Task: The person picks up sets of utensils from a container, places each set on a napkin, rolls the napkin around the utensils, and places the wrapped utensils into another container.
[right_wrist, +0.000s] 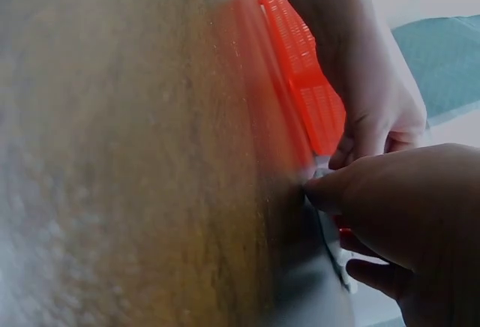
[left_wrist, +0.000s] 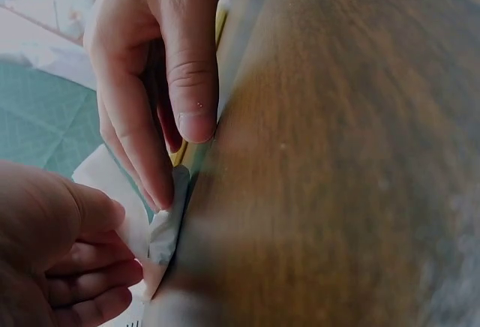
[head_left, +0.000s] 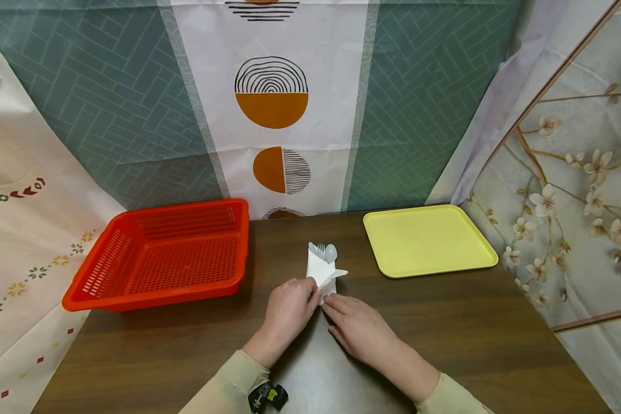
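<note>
A folded white paper napkin (head_left: 318, 268) lies on the table, wrapped around pale plastic cutlery. The heads of a spoon (head_left: 331, 253) and a fork (head_left: 321, 249) stick out of its far end, beside the tip of what looks like a knife (head_left: 311, 246). My left hand (head_left: 288, 307) pinches a napkin flap from the left, thumb toward the fold. On the near right corner of the napkin, my right hand (head_left: 359, 330) rests its fairly straight fingertips. The left wrist view shows the napkin (left_wrist: 166, 226) between both hands; fingers hide its near end.
To the left stands a red perforated plastic basket (head_left: 186, 265). A yellow tray (head_left: 429, 241) lies at the back right of the brown wooden table (head_left: 471, 339). Patterned cloths (head_left: 419, 103) hang behind and at both sides.
</note>
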Tool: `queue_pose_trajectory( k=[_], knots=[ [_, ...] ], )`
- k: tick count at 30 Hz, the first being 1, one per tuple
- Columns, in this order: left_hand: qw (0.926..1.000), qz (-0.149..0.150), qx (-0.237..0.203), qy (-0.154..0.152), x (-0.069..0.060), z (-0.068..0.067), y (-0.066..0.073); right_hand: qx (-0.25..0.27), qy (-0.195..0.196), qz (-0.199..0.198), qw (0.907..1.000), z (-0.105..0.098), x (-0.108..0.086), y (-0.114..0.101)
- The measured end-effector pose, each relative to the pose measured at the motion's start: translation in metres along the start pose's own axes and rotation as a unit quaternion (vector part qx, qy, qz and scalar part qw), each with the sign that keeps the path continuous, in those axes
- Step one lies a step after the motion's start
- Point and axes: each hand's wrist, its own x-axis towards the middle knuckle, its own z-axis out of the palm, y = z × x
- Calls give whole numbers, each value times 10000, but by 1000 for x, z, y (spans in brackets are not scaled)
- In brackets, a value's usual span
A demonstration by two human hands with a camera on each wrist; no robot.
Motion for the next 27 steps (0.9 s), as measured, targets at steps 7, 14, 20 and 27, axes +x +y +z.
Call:
queue_pose_trajectory(
  k=[7,14,20,27],
  knots=[
    [9998,149,-17,-89,0,0,0,26,91,-181,9998,1,-1,3],
    [9989,433,7,-173,-1,-2,-1,53,103,-296,9995,-1,-3,6],
    [9970,704,48,-323,-4,-5,-2,144,15,-337,9993,-2,-5,8],
    [9930,1075,-12,-486,-8,-8,-8,272,-163,-354,9989,-5,-7,9]
  ],
)
